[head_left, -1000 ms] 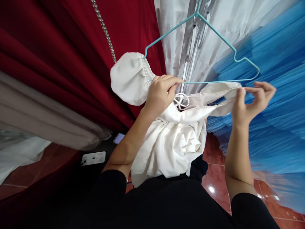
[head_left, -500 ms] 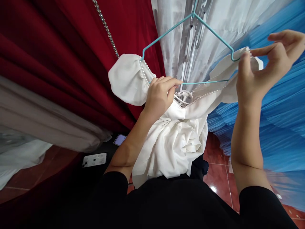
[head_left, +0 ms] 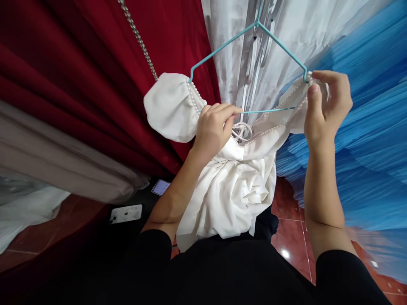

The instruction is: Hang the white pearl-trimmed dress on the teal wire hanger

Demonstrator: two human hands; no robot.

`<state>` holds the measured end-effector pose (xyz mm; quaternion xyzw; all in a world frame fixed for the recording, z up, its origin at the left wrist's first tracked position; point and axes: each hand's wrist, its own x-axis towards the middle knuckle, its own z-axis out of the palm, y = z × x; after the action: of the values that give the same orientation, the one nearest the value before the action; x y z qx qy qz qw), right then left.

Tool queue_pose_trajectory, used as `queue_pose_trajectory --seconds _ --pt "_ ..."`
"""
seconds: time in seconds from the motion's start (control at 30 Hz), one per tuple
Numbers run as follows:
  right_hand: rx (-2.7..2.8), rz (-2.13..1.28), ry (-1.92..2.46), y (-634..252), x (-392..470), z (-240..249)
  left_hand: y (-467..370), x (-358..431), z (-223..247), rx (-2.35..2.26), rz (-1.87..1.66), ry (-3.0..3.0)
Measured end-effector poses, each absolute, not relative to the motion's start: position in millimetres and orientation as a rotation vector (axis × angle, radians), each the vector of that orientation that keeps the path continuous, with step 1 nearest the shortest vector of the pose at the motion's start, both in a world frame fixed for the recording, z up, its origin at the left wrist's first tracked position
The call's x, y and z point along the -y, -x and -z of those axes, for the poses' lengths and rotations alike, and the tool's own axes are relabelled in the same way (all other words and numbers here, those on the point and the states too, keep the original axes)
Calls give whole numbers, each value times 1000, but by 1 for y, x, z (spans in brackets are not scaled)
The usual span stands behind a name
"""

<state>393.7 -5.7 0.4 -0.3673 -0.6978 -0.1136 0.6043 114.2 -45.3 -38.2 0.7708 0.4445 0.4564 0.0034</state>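
Note:
A white dress [head_left: 229, 190] with pearl-trimmed neckline and puffed sleeves hangs on a thin teal hanger [head_left: 222, 47]. My left hand [head_left: 214, 127] is closed on the dress's upper edge, near the hanger's bottom bar. At the hanger's right end, my right hand [head_left: 329, 106] pinches the pearl-edged shoulder of the dress between thumb and forefinger. The left puffed sleeve [head_left: 171, 106] sits over the hanger's other end. A white cord loop [head_left: 243, 131] shows inside the neckline.
Red fabric [head_left: 104, 76] hangs at the left with a beaded strand [head_left: 138, 38]. Blue tulle [head_left: 375, 148] fills the right, white cloth [head_left: 299, 29] the back. Two phones [head_left: 126, 214] lie on a dark surface at lower left. Reddish tiles [head_left: 291, 228] show below.
My right hand has moved left and slightly down, drawing the right shoulder of the dress inward onto the hanger's end, and its fingers have curled in. My left hand has stayed in place.

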Motion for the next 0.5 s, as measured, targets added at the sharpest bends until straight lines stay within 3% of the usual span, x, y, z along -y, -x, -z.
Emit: queue_pose_trajectory --seconds 0.13,0.27,0.5 --pt "1506 312 970 -407 -1 5 -114 45 38 -1405 -1419 -2414" --pt "1438 530 737 -392 14 -4 -115 46 37 -1375 -1435 -2395" --pt "2059 73 811 -314 37 23 -115 43 40 -1351 -1484 -2430"
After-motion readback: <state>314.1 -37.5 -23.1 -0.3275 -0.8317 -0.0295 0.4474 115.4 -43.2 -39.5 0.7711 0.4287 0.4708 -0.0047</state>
